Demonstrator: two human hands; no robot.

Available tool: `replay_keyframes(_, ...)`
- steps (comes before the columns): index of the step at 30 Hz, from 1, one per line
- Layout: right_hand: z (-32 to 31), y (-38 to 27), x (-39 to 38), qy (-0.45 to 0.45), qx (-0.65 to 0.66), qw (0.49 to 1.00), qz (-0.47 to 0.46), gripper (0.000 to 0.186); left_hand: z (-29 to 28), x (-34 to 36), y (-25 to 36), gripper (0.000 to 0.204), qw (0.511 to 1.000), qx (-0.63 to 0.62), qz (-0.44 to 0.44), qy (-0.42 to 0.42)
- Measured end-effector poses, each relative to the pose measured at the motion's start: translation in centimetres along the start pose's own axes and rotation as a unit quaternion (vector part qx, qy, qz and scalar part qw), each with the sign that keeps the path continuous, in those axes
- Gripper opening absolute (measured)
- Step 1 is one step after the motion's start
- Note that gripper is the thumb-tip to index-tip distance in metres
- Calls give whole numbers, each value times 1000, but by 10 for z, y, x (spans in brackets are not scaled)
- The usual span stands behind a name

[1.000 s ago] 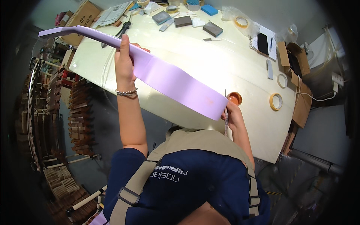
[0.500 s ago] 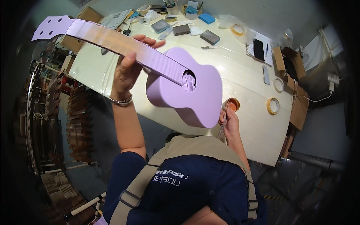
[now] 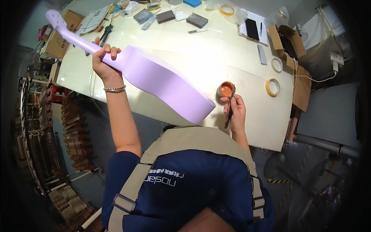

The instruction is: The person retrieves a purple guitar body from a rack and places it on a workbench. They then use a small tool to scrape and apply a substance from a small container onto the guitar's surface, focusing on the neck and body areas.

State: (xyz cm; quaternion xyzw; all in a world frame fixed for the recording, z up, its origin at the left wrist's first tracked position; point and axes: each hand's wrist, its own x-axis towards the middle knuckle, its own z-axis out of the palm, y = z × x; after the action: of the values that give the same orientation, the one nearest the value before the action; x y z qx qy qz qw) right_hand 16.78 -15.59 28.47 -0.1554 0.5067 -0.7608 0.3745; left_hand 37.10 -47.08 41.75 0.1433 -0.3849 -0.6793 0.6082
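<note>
My left hand (image 3: 105, 63) is closed around the neck of a pale purple ukulele (image 3: 162, 83), close to where the neck joins the body. The ukulele is tilted on its side above the worktable, its side wall facing me and its headstock toward the far left. No strings show on it. In my right hand (image 3: 237, 112) is a thin, dark-stained stick-like tool (image 3: 228, 114), pinched between the fingers; its exact kind is unclear. Right by those fingers stands a small cup (image 3: 219, 92) with orange-brown content. Whether the fingers touch the cup, I cannot tell.
On the pale worktable (image 3: 262, 127) lie rolls of tape (image 3: 272, 87), grey sanding blocks (image 3: 197, 20), a metal strip (image 3: 262, 54) and a phone (image 3: 251, 29) on a notebook. An open cardboard box (image 3: 288, 40) stands at the right edge. Racks of wooden parts (image 3: 75, 127) fill the left.
The ukulele has turned so its side faces me instead of its front with the sound hole. My left hand has moved lower and leftward. My right hand stays by the cup with the stick-like tool.
</note>
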Motion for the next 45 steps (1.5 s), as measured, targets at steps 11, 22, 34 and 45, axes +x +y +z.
replay_keyframes(11, 20, -73, -31, -143, -251, 954, -75, 30, 8, 31, -77, 49, 980, 87, -146, -102)
replay_keyframes(22, 43, -66, -43, -172, -552, 778, -247, 48, 1, 48, -124, 47, 956, 81, -267, -87)
replay_keyframes(34, 54, -50, -38, -124, -637, 661, -378, 44, -5, 51, -133, 46, 953, 74, -280, -85)
replay_keyframes(45, 51, -43, -43, -86, -650, 634, -410, 47, -15, 56, -141, 31, 952, 64, -282, -98)
